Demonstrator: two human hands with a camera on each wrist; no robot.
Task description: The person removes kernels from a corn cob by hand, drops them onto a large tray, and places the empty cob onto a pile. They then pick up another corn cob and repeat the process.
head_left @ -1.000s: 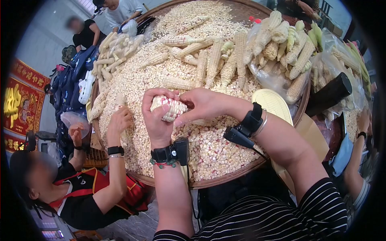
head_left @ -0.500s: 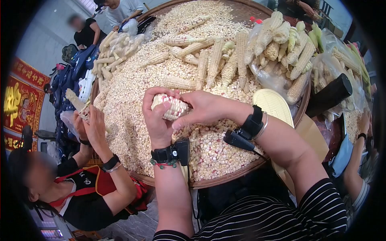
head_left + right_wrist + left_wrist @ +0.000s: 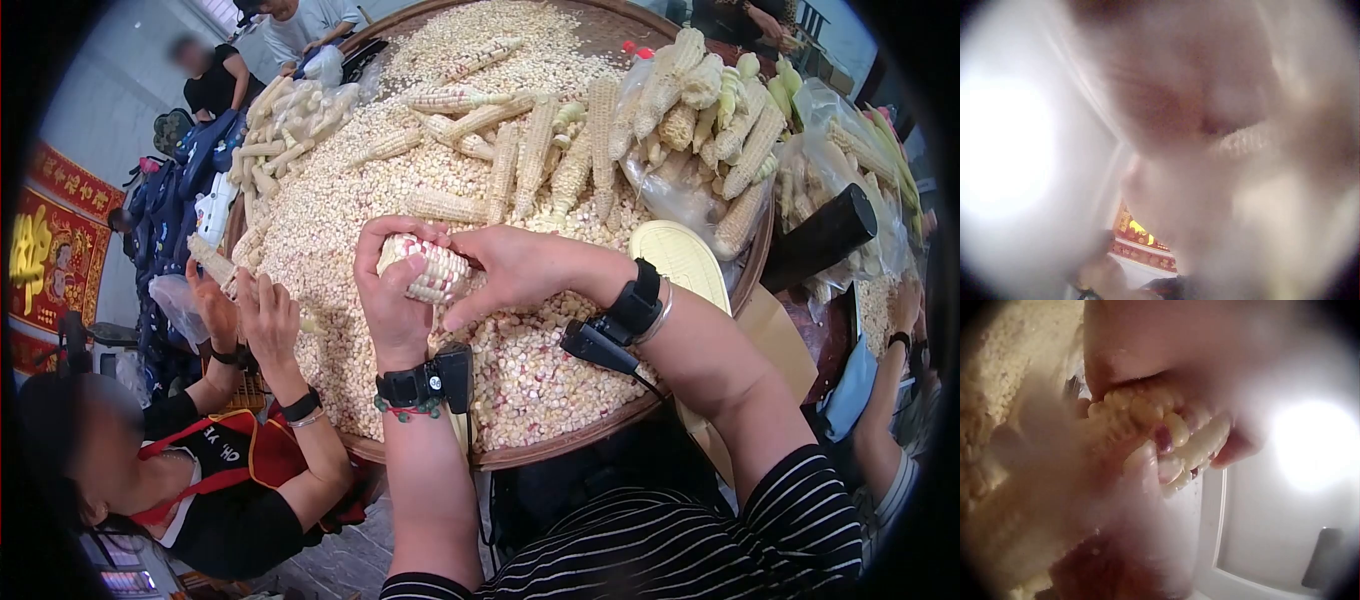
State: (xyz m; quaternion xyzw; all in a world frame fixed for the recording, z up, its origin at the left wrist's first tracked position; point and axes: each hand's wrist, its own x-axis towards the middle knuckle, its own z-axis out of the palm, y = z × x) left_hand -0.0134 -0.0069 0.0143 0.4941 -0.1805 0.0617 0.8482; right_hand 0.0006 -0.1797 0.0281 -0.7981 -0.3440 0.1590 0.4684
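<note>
A short cob of white and dark-red corn (image 3: pixel 430 268) is held above a broad round tray (image 3: pixel 560 452) of loose kernels (image 3: pixel 530 375). The left hand (image 3: pixel 392 290) grips its left side, fingers curled over the top and thumb across the front. At the cob's right end the right hand (image 3: pixel 515 272) has its fingers bent around it, the thumb low beside it. In the left wrist view, a thumb presses kernels on the corn (image 3: pixel 1175 434), near a bare patch of cob. The right wrist view is blurred; a strip of corn (image 3: pixel 1244 140) shows beside the hand.
Stripped cobs (image 3: pixel 530 155) lie beyond the hands, with a bagged heap (image 3: pixel 700 120) at right. A cream oval lid (image 3: pixel 680 265) and a dark cylinder (image 3: pixel 820 235) are at the right. Another person (image 3: pixel 240 470) works with a cob at the left.
The person at the left has raised a cob from the tray, then shifted it slightly right. Both hands keep their hold on the corn; the right thumb has moved slightly.
</note>
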